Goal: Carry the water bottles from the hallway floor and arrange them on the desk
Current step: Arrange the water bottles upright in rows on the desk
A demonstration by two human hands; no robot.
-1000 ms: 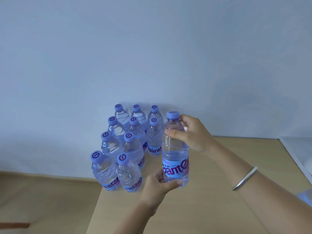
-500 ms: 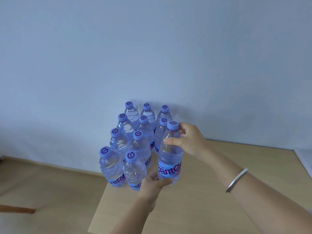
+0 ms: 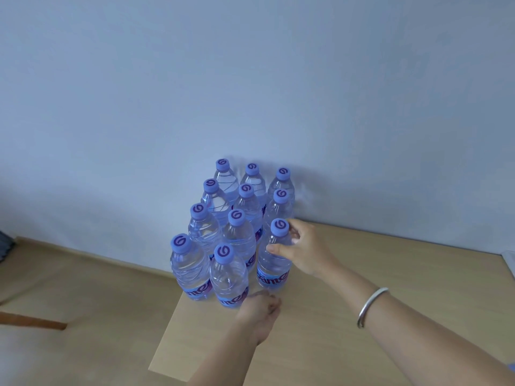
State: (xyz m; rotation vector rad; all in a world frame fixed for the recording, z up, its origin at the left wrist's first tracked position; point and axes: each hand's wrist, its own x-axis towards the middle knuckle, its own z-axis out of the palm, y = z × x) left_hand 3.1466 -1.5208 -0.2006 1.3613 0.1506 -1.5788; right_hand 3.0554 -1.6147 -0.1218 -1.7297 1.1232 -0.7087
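Several clear water bottles [image 3: 237, 240] with purple caps stand upright in rows at the left corner of the light wooden desk [image 3: 362, 288], against the wall. The newest bottle [image 3: 274, 263] stands on the desk at the right front of the group. My right hand [image 3: 303, 252] is wrapped around its neck and shoulder. My left hand [image 3: 260, 310] sits just below its base with the fingers curled, off the bottle and holding nothing.
A pale wall [image 3: 250, 93] rises directly behind the bottles. The desk's left edge [image 3: 170, 324] drops to a wood floor [image 3: 83, 316], where a brown wooden strip [image 3: 33, 320] lies. A white object's edge [image 3: 510, 257] shows at the far right.
The held bottle has moved left and down, from above the desk onto it beside the group. My left hand has come off its base.
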